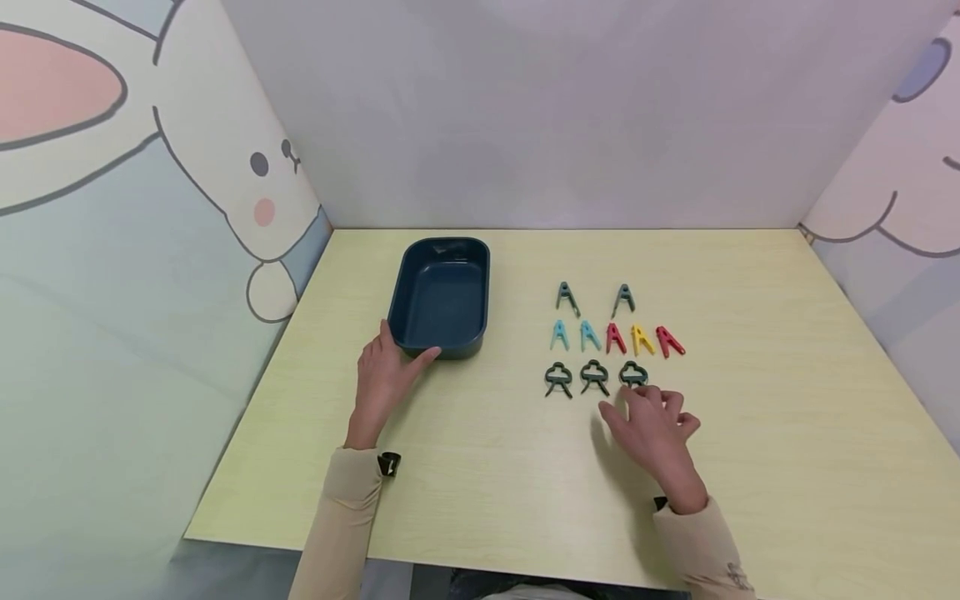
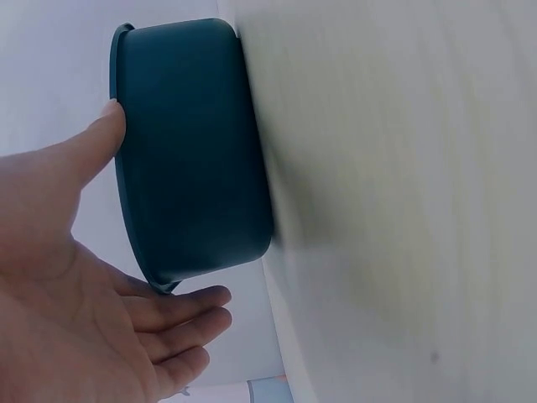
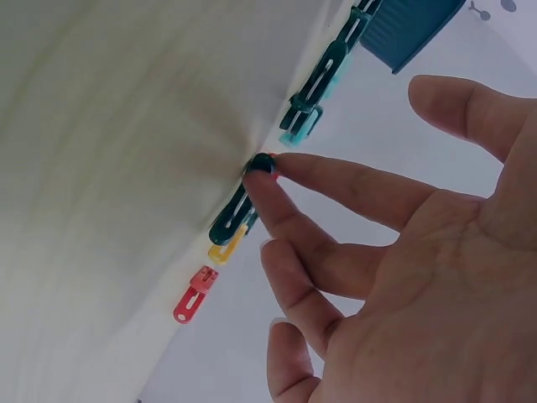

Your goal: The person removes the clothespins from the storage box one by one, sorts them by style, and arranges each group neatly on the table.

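A deep, dark blue rectangular dish [image 1: 438,304] stands left of centre on the table. My left hand [image 1: 382,375] is spread around its near left corner, thumb touching the rim in the left wrist view, the other fingers nearly straight. Three dark green clips with cloud-shaped outlines form the front row: a left one [image 1: 558,379], a middle one [image 1: 595,377] and a right one [image 1: 633,374]. Fingertips of my right hand [image 1: 654,429] touch the right one; the thumb stands apart from it. That clip's lower part is hidden by the fingers in the head view.
Behind the front row lie light blue clips [image 1: 590,335], red clips [image 1: 615,338] and a yellow clip [image 1: 642,339]. Farther back are two plain dark green clips [image 1: 567,297]. Walls enclose the pale wooden table [image 1: 480,467] at the back and sides.
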Available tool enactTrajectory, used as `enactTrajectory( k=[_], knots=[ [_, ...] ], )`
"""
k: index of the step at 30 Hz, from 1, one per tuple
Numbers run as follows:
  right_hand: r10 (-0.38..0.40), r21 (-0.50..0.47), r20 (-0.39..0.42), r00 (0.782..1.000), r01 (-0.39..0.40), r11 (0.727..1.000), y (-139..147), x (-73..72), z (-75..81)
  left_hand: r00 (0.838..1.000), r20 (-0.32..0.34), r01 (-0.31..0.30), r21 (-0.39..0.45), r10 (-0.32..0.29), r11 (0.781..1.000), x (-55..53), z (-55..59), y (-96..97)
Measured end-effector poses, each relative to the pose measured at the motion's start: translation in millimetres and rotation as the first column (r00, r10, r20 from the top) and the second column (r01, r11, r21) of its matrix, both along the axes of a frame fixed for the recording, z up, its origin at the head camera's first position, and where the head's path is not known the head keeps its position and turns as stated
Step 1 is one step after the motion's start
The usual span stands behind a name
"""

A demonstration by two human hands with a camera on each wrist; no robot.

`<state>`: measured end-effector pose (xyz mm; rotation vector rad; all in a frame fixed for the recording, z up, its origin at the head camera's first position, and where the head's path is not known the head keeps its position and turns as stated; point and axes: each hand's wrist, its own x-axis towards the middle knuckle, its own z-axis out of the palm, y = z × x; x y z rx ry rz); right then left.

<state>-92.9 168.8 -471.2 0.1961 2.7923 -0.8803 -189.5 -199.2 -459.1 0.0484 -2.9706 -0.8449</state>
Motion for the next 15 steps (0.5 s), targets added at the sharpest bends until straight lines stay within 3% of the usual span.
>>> enactTrajectory(
  k=[15],
  knots=[
    [0.012,0.006,-0.048,0.999,-0.012,1.0,-0.8,2.8,-0.1,1.0,0.006,-0.001,0.01,0.001,1.0,0.6,2.4,-0.1]
  ],
)
